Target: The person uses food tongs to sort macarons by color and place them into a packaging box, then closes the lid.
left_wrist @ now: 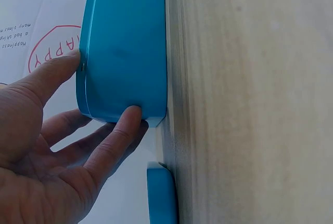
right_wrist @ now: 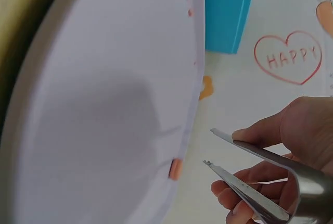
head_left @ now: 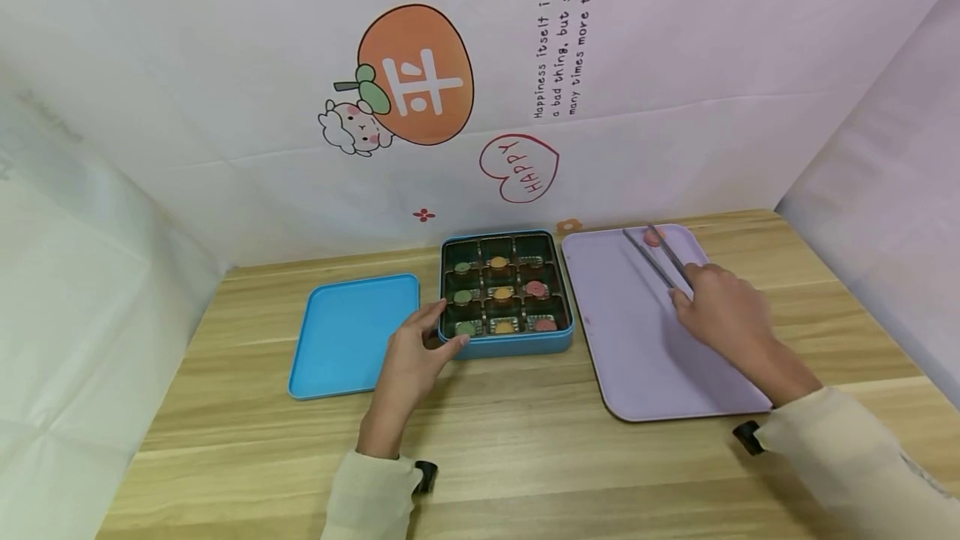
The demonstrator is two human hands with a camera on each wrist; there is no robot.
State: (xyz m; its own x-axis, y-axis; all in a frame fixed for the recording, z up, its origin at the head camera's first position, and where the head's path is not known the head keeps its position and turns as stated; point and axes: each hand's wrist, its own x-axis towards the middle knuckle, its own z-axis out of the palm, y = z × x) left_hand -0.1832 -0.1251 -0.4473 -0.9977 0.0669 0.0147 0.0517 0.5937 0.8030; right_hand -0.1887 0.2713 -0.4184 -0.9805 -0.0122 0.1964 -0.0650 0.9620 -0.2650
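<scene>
The blue tin box [head_left: 506, 294] sits on the wooden surface [head_left: 510, 440], and your left hand [head_left: 411, 361] touches its smooth corner with straight fingers. Your right hand [head_left: 723, 307] grips shiny metal tongs [head_left: 660, 257] over the flat purple tray [head_left: 637, 348], beside a small pink cake [head_left: 651, 237].

A: What stands behind the wooden table [head_left: 525, 440]?
B: A white backdrop [head_left: 225, 65] printed with an orange persimmon [head_left: 416, 73], a small sheep [head_left: 352, 127], a red "HAPPY" heart [head_left: 520, 167] and lines of text.
A: And the sides?
B: Plain white sheets, evenly lit.
</scene>
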